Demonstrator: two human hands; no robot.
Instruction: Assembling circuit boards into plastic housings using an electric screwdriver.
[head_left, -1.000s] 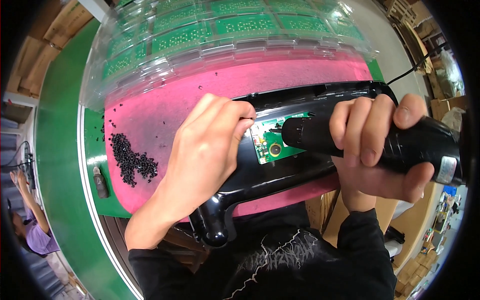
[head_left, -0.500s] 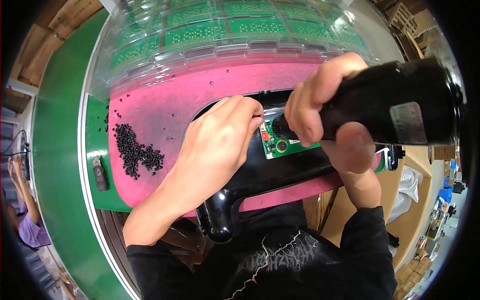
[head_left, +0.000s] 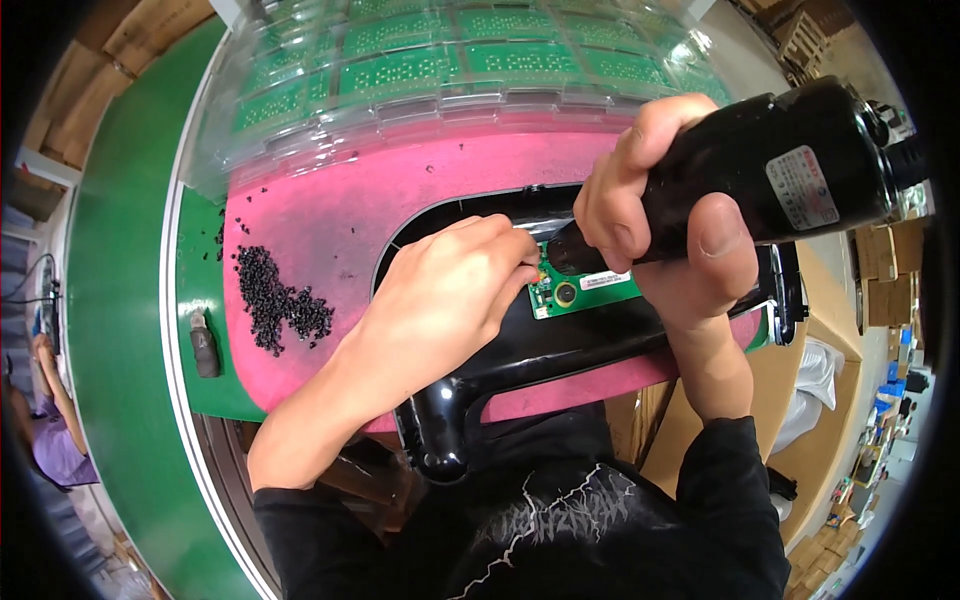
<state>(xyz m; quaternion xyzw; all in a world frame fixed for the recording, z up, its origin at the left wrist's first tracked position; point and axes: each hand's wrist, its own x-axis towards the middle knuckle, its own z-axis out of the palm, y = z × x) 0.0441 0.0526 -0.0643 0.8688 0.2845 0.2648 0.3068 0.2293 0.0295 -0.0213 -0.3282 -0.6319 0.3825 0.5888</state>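
Two bare hands over one board; left hand (head_left: 450, 285): fingers bent, thumb and forefinger tips brought together at the board's upper left edge; whether anything is pinched between them cannot be told; right hand (head_left: 665, 200): fingers curled around a black cylindrical power driver (head_left: 720, 175), gripping it, thumb along the near side; the driver lies aslant, its ribbed nose over the upper part of the board, just beside the left fingertips; contact at the tip is hidden.

The green circuit board (head_left: 600, 297) sits inside a glossy black housing (head_left: 540, 350); a round component and a white label show on its face; the housing rests on a pink mat (head_left: 320, 200), its rounded stem extending past the mat's near edge toward the person's dark shirt (head_left: 560, 540).

Farther out: a heap of small black screws (head_left: 265, 290) on the mat's left part, with strays near it; left of the mat, a small dark object with a pale tip (head_left: 205, 352) on a green surface (head_left: 130, 350); beyond the mat, clear plastic trays (head_left: 420, 108) holding more green boards (head_left: 395, 70); at the far left, a co-worker's purple garment (head_left: 62, 450).
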